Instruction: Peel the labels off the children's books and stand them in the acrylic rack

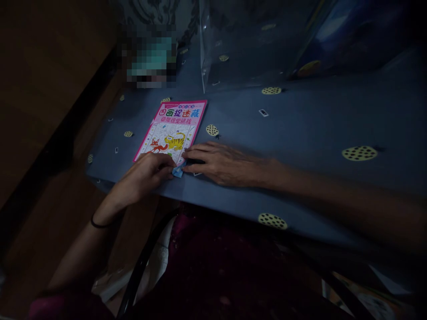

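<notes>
On the table lies a pink-bordered picture booklet (171, 131) with colourful Chinese characters, a yellow tiger and an orange fox on its cover. A small piece of folded blue paper (178, 172) is at the booklet's near right corner. My left hand (150, 173), a dark band round its wrist, is closed, with thumb and forefinger pinching the blue paper from the left. From the right, my right hand (220, 164) lies over the table with fingers stretched out; their tips reach the booklet's edge and the blue paper. The exact contact there is dim.
The table (240, 124) has a dark blue-grey cloth with yellow spotted prints. A clear plastic panel or bag (204, 58) stands behind the booklet. At the back left is a blurred-out greenish thing (151, 58). A black curved chair arm (140, 266) is below the table edge.
</notes>
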The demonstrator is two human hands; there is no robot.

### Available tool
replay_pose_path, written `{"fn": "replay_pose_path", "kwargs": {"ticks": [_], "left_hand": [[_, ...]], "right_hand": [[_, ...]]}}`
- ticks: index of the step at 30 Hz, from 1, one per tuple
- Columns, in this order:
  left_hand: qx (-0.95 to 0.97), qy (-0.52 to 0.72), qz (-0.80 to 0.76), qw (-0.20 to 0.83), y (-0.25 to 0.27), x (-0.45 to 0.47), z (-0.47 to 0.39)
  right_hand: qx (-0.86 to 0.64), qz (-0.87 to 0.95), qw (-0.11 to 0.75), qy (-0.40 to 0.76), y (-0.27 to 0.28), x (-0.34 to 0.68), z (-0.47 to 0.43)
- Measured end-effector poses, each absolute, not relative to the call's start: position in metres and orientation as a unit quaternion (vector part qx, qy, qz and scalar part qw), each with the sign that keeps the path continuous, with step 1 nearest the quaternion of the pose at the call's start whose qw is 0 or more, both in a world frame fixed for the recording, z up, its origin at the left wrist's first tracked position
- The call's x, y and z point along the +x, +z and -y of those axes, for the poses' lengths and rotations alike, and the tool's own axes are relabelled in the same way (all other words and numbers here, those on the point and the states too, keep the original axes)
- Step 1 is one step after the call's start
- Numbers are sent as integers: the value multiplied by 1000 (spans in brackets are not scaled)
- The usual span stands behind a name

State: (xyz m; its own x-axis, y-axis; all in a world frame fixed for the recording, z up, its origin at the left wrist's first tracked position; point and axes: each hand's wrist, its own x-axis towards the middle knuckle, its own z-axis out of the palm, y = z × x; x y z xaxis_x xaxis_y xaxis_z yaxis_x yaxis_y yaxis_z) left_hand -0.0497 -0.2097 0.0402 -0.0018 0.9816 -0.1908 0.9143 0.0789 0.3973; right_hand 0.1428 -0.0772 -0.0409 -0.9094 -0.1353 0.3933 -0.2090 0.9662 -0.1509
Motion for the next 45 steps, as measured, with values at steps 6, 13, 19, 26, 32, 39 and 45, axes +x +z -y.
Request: {"fn": "replay_pose_path", "kwargs": {"ticks": [6, 13, 19, 26, 32, 39, 45], "left_hand": [[661, 92, -712, 220, 39, -49, 212], [645, 124, -704, 271, 36, -50, 213], [637, 147, -717, 244, 31, -64, 215], [635, 125, -762, 32, 13, -85, 216], [640, 132, -757, -12, -6, -95, 211], [604, 211, -766, 59, -10, -108, 211], [540, 247, -803, 42, -16, -123, 216]], "right_hand": [[88, 971, 198, 100, -40, 143, 77], [82, 965, 209, 134, -43, 142, 78], [57, 979, 159, 111, -40, 144, 87], [34, 988, 115, 94, -33, 146, 95], [41, 993, 91, 65, -24, 146, 98], [24, 992, 85, 90, -21, 149, 99], [25, 991, 76, 105, -21, 148, 98]]}}
